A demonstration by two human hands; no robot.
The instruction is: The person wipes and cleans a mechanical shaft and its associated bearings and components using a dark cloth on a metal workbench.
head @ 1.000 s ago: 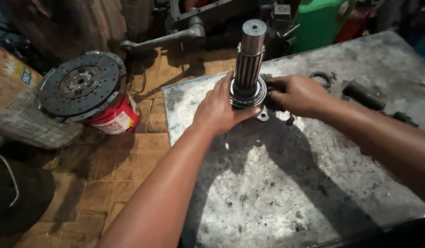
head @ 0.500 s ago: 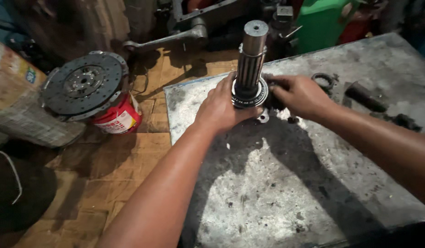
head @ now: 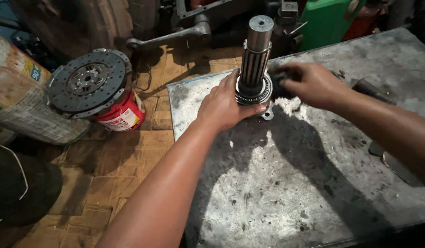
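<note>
Scratched metal surface (head: pixel 313 183) carries an upright splined shaft (head: pixel 257 55), long axis vertical. Left hand (head: pixel 226 103) grips its base bearing (head: pixel 253 94); right hand (head: pixel 313 85) is blurred, its grip unclear.

Grey, scratched metal tabletop (head: pixel 290 183), stained and pitted, filling the right half of the scene. At its far left corner, a splined steel shaft (head: pixel 257 55) standing upright with a ringed bearing (head: pixel 253 94) at its base. At the right edge, a few dark flat metal pieces (head: pixel 391 160). To the left, floor covered with flattened cardboard (head: pixel 116 170), bearing a red can (head: pixel 122 115) topped by a clutch disc (head: pixel 89 82).
</note>
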